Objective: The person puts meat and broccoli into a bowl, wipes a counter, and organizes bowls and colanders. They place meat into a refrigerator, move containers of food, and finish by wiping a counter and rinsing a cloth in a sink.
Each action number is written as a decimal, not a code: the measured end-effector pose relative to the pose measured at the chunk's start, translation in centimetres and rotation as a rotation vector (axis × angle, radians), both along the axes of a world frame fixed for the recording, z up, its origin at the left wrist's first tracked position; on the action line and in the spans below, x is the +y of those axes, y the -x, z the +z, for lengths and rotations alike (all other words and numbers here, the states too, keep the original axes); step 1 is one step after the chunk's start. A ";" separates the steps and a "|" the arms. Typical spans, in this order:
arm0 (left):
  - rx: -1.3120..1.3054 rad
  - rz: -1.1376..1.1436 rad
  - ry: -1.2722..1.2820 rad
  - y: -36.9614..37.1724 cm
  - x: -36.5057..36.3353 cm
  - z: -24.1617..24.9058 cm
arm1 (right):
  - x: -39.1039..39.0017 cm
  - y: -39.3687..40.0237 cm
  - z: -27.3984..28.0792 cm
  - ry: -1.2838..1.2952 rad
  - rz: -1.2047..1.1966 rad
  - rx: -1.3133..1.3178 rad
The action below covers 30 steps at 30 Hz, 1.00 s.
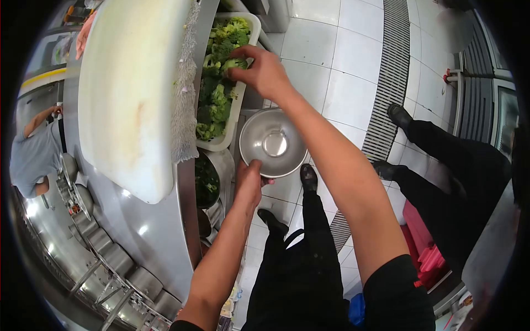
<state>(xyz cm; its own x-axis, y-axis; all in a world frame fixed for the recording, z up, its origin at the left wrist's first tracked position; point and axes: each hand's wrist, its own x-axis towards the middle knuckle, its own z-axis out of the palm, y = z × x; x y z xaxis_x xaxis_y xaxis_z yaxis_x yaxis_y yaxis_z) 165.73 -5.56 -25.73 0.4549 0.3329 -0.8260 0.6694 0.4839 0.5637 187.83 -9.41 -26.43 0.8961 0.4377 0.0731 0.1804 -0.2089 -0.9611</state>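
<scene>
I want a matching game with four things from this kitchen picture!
Things:
1. metal bowl
2. broccoli
3. cutting board
4. right hand

Clues:
A. whitish and flat
B. reaching to the green vegetables
C. held by the left hand
D. in the white tub

Pairs: 1-C, 2-D, 3-A, 4-B

Steel counter [157, 237], left of frame: white cutting board [130, 99] on top; grey shaggy cloth [186, 91] along board's right edge.
</scene>
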 end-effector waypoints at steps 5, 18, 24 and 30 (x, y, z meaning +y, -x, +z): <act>-0.018 0.024 0.041 -2.9 0.4 0.2 | -3.6 1.4 -0.7 -0.143 0.262 0.375; -0.034 0.025 0.011 -1.6 -0.4 -0.2 | 2.3 4.2 1.7 0.318 0.199 -0.285; -0.058 0.018 0.012 -1.4 -0.1 -0.2 | 0.6 3.2 0.6 -0.110 0.165 0.015; -0.043 0.027 0.015 -1.2 0.2 -0.5 | 1.6 2.3 0.7 -0.601 -0.044 0.625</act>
<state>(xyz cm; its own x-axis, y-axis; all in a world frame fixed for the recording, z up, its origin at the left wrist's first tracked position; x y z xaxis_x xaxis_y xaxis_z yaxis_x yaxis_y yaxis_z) 166.89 -5.37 -26.24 0.4811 0.3328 -0.8111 0.6314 0.5103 0.5839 185.50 -7.83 -25.75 0.8643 0.4472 -0.2302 -0.4136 0.3714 -0.8313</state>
